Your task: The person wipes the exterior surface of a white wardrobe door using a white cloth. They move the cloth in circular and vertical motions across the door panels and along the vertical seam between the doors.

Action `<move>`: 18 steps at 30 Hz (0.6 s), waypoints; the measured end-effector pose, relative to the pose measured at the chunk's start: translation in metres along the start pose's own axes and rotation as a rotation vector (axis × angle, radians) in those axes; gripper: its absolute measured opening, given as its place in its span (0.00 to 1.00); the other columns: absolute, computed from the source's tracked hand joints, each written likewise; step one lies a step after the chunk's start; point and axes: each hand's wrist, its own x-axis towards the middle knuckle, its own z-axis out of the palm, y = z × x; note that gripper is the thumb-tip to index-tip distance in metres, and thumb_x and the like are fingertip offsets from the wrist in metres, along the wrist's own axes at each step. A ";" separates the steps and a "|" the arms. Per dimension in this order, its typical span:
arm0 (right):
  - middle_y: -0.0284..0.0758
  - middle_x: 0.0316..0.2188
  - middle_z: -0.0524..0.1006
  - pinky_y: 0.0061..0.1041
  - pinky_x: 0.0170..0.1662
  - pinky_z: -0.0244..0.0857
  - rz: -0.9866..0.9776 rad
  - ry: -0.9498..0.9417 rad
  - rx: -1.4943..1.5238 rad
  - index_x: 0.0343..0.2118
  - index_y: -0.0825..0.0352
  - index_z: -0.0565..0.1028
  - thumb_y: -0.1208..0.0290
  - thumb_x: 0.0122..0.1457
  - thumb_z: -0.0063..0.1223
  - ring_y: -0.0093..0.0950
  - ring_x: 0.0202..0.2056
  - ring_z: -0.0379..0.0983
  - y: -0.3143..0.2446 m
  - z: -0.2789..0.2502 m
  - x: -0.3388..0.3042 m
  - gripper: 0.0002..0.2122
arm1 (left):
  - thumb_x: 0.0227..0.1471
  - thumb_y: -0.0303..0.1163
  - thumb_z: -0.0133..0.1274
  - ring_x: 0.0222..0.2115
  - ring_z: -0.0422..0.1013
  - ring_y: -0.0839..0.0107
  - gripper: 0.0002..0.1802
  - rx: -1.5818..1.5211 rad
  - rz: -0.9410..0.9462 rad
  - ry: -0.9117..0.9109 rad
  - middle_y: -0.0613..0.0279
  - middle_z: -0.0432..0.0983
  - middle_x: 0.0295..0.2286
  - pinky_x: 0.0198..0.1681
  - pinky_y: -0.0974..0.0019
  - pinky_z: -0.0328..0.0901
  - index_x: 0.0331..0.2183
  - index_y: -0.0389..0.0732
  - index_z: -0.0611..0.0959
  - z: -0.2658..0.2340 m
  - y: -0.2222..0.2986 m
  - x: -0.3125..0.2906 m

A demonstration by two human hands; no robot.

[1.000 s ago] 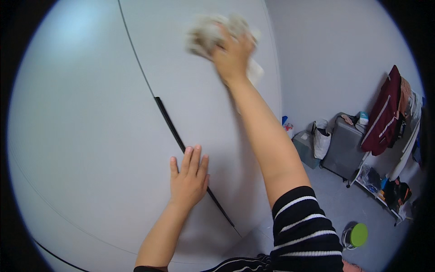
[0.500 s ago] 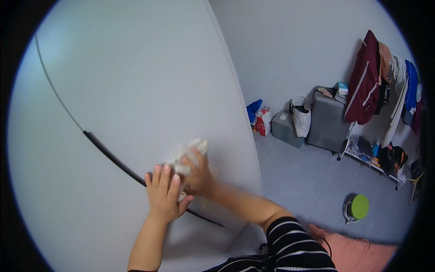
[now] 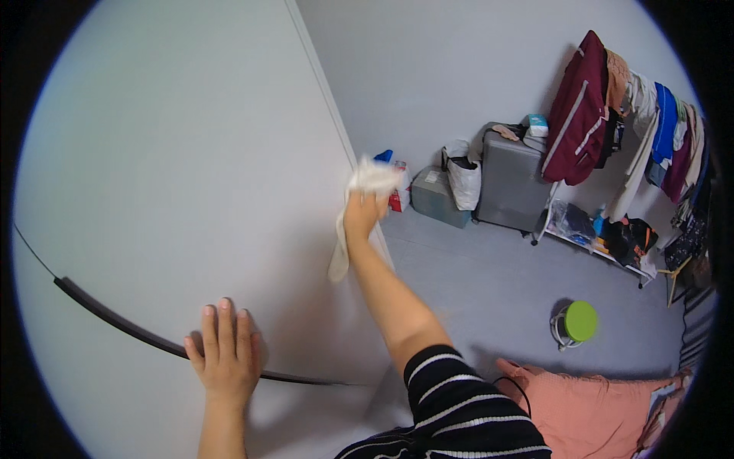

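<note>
A white cloth (image 3: 375, 176) is bunched in my right hand (image 3: 364, 216), at the right edge of a tall white cabinet (image 3: 229, 153). One loose end of the cloth hangs down the cabinet face beside my wrist. My left hand (image 3: 227, 356) lies flat on the cabinet front with its fingers stretched out. It covers part of a long black strip (image 3: 126, 327) that runs along the seam between two panels.
Beyond the cabinet edge stand a grey box (image 3: 440, 199), a white bag (image 3: 463, 180) and a grey suitcase (image 3: 511, 180). Clothes hang on a white rack (image 3: 589, 245) at the right. A green-topped stool (image 3: 581, 321) is on the floor, near pink bedding (image 3: 589, 413).
My right hand has carried the cloth from beside my left hand up and right to the cabinet's edge. My left hand has separated from it and rests lower left. The view has shifted right.
</note>
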 end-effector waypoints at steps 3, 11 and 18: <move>0.58 0.60 0.60 0.48 0.65 0.38 0.325 -0.105 -0.290 0.47 0.77 0.74 0.64 0.59 0.44 0.58 0.61 0.50 0.064 -0.046 -0.115 0.21 | 0.56 0.39 0.48 0.60 0.60 0.56 0.21 -0.027 -0.009 0.027 0.58 0.66 0.58 0.66 0.44 0.34 0.51 0.50 0.76 0.004 0.004 -0.001; 0.52 0.57 0.61 0.58 0.63 0.36 -0.370 -0.661 0.077 0.56 0.62 0.67 0.59 0.58 0.49 0.53 0.61 0.51 -0.072 -0.117 -0.265 0.24 | 0.57 0.34 0.46 0.59 0.61 0.51 0.19 -0.177 0.020 -0.035 0.56 0.68 0.57 0.65 0.41 0.23 0.51 0.47 0.76 0.007 0.019 -0.048; 0.52 0.56 0.64 0.52 0.62 0.43 -0.143 -0.116 -0.072 0.54 0.70 0.70 0.65 0.56 0.50 0.54 0.58 0.55 -0.074 -0.018 -0.049 0.23 | 0.53 0.32 0.49 0.62 0.56 0.51 0.20 -0.233 -0.004 -0.095 0.56 0.65 0.59 0.64 0.39 0.18 0.49 0.47 0.77 0.001 0.038 -0.046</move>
